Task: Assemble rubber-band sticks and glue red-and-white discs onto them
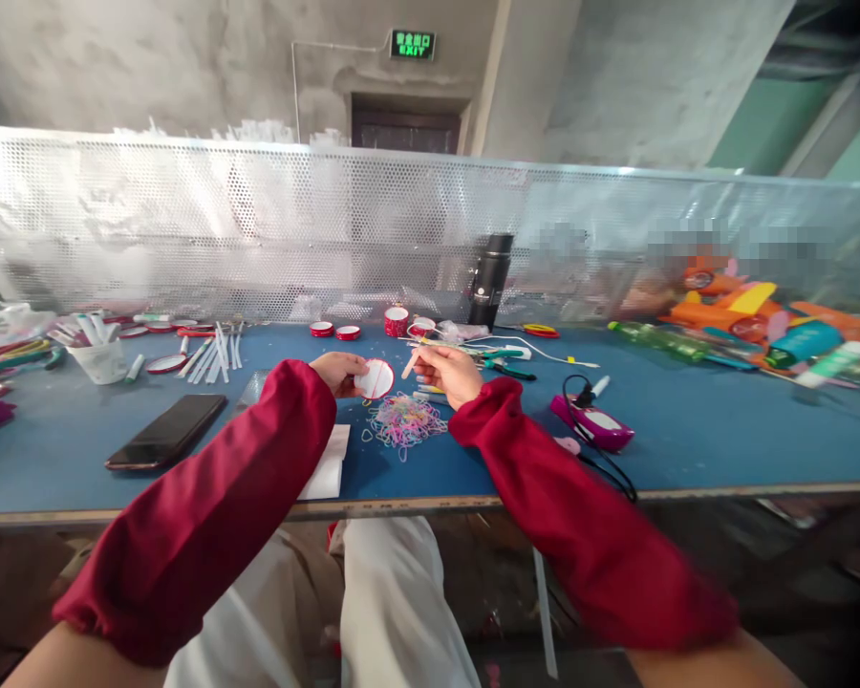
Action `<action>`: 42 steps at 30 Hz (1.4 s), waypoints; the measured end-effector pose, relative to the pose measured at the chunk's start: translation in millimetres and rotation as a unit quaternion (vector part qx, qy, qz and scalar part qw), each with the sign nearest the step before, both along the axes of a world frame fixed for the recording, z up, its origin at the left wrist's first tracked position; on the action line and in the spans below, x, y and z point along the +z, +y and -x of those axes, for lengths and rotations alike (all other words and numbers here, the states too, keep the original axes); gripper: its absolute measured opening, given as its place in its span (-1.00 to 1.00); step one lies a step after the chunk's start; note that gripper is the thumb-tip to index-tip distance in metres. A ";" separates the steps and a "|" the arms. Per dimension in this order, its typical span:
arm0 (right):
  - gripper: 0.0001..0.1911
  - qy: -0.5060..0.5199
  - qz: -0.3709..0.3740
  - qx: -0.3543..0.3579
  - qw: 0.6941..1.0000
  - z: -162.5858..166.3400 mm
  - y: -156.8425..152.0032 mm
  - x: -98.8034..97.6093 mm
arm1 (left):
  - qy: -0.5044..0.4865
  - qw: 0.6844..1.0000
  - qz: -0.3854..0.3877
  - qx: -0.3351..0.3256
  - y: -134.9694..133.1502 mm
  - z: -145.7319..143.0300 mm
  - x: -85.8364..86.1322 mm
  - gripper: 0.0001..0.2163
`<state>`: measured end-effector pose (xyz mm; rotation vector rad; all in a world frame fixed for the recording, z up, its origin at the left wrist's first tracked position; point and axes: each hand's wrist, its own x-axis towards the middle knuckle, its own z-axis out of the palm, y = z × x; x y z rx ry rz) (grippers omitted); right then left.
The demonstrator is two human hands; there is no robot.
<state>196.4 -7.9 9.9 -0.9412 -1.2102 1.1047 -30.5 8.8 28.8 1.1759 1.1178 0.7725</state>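
Note:
Between the thumb and fingers of my left hand (339,373) is a round white disc with a red rim (376,379), its white face turned toward me. My right hand (453,374) pinches a short flat wooden stick (410,365), its tip close to the disc's right edge; I cannot tell whether they touch. Just below both hands lies a loose pile of small pastel rubber bands (407,422). A folded white paper (328,465) rests under my left forearm, at the table's front edge.
Red-rimmed round pieces (348,333) and a black bottle (490,283) stand at the back. Left are a phone (166,432), white sticks (219,352) and a white cup (97,361). On the right are a purple device (591,422) with a cable, pliers (505,363) and orange toys (717,311).

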 end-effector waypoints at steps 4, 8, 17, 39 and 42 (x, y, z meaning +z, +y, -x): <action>-0.73 -0.011 -0.014 -0.033 0.999 2.9 -1.0 -0.3 | -0.060 0.998 -0.002 -0.030 -4.0 -4.8 -1.8 -0.77; -0.73 -0.044 -0.047 -0.069 0.996 5.5 0.6 -2.9 | -0.096 0.995 -0.010 -0.024 -7.0 -11.1 -4.9 -0.78; -0.76 -0.081 -0.142 -0.137 0.977 5.0 4.3 -4.5 | 0.007 0.992 -0.126 -0.006 -12.2 -30.5 -14.9 -0.61; -0.79 -0.131 -0.208 -0.171 0.954 -0.9 8.0 -7.0 | 0.086 0.953 -0.290 -0.024 -17.2 -35.4 -12.5 -0.88; -0.77 -0.126 -0.194 -0.155 0.960 -0.1 7.3 -7.0 | 0.074 0.942 -0.327 -0.023 -17.1 -33.9 -11.5 -0.87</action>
